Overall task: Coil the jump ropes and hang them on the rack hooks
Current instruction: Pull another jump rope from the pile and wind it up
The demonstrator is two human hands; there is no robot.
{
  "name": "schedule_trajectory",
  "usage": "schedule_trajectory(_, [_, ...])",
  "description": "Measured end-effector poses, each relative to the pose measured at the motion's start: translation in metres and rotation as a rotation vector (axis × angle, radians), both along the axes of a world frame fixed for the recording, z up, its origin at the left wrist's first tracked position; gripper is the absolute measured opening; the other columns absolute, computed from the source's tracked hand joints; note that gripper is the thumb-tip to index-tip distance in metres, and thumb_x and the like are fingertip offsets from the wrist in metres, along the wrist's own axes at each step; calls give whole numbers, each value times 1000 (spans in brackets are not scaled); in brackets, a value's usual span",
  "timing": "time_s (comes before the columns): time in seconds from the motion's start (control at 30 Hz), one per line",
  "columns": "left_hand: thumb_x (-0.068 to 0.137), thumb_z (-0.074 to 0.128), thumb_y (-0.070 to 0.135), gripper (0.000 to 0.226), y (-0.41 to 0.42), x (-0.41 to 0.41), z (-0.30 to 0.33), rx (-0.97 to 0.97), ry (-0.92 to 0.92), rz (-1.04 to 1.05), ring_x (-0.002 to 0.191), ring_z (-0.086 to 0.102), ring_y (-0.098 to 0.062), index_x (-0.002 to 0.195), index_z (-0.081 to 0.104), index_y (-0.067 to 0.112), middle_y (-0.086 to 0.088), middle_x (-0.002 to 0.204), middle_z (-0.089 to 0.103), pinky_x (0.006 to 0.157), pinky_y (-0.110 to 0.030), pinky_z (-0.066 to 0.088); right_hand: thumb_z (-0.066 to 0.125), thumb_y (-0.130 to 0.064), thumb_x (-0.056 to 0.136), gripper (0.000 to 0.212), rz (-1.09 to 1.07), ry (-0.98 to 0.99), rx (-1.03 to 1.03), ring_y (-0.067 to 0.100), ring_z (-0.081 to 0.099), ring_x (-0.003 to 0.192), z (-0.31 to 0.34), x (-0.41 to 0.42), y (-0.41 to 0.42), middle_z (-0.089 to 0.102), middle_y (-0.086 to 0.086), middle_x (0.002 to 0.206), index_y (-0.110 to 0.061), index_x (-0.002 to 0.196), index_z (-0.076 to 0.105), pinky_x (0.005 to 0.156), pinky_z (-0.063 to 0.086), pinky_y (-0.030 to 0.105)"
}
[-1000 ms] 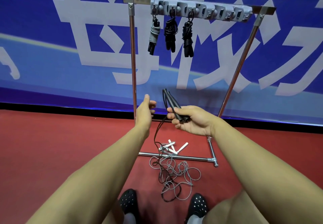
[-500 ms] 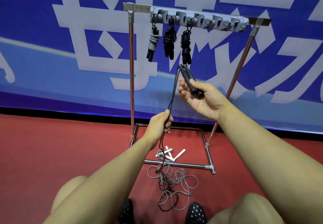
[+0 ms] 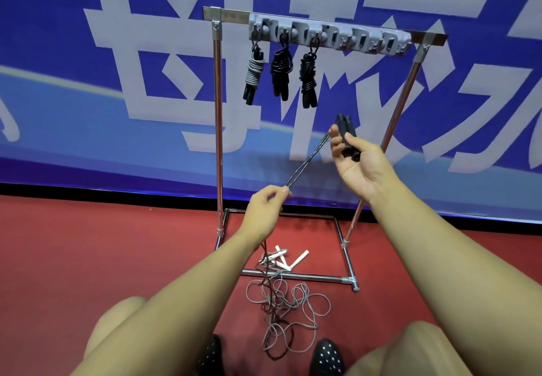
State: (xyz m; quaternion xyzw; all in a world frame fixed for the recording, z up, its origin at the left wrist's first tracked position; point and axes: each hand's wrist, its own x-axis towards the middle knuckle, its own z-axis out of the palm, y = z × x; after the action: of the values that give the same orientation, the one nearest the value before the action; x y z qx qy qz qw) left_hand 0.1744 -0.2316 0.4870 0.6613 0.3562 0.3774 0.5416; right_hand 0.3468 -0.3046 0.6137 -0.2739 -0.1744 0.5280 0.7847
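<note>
The right hand (image 3: pixel 359 167) holds both black handles (image 3: pixel 347 136) of one jump rope together, thumb across them, fingers curled loosely behind. The handle pair sticks up and away from that grip, prob. so both rope ends stay even and give a stiff core to wind onto. The black rope (image 3: pixel 308 160) leaves that grip as a doubled strand, running down and left to the left hand (image 3: pixel 264 214), which pinches it between thumb and fingertips. The stretch between the 2 grips looks taut and nearly straight; judging by this, the left hand keeps tension and feeds slack so the next turn lies tight, not loose.

Below the left grip the rope drops to the red floor (image 3: pixel 88 258) and ends in a loose heap, tangled w/ a grey rope (image 3: pixel 305 305). That rope's white handles (image 3: pixel 286 260) lie just beyond the heap, by the rack's base bar. So most of the black rope is not yet wound, and the grey one is untouched.

Above and beyond the right grip stands the metal rack (image 3: pixel 218 141) w/ its grey hook strip (image 3: pixel 328 35). Three coiled ropes (image 3: pixel 280 73) hang from the leftmost hooks, handles down. Hooks to their right look free, roughly straight above the right grip, a likely reason the handles are held up on that side.

Risk, as a guess: pulling more black rope could drag the grey one up w/ it.
</note>
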Motion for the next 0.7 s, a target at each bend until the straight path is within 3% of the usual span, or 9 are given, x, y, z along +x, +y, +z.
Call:
schedule_trajectory(0.1, [94,70,43,17,4,-4,-5,68,28,23,71,60,-16,100,67,27,4,78,71,71,-27,44,42,-1,105,25,19,-21,-34,14,65,73,-6,3,-3,69,13,91,10,121,57,64,54,16])
schedule_trajectory(0.17, [96,67,44,16,6,-4,-11,131,69,57,80,62,-13,95,70,28,7,83,71,78,-28,47,42,-1,106,24,22,-36,-51,15,65,73,-9,3,-4,71,12,89,10,120,58,64,55,16])
schedule_trajectory(0.3, [101,59,40,22,2,-7,-14,142,134,-48,57,45,-10,97,74,24,11,62,57,60,-27,39,43,-2,106,23,29,-59,-75,15,65,74,-13,2,-4,72,11,89,9,116,61,65,55,17])
schedule_trajectory(0.4, [103,58,27,20,-2,-10,-12,-17,0,-94,55,48,-19,103,69,10,-1,67,67,54,-28,40,44,-2,106,23,45,-69,-83,15,66,74,-13,0,-7,72,12,94,9,115,62,67,55,17])
schedule_trajectory(0.47, [104,57,24,16,-2,-11,-10,-52,-50,-16,51,53,-19,104,65,11,-2,79,76,52,-27,43,43,-1,106,24,52,-78,-87,15,67,75,-14,0,-8,73,12,96,10,116,61,67,55,16])
schedule_trajectory(0.57, [106,52,29,15,1,-10,-10,57,76,200,48,51,-6,100,64,21,6,79,76,53,-25,41,43,-2,106,26,67,-104,-96,13,67,75,-18,-1,-10,73,11,99,9,122,60,66,55,15])
schedule_trajectory(0.7, [107,45,42,38,5,-8,-10,-72,65,148,83,59,-7,100,74,18,6,88,68,74,-27,44,43,-3,106,26,68,-108,-96,12,67,73,-19,-1,-11,73,9,96,7,123,60,64,53,15])
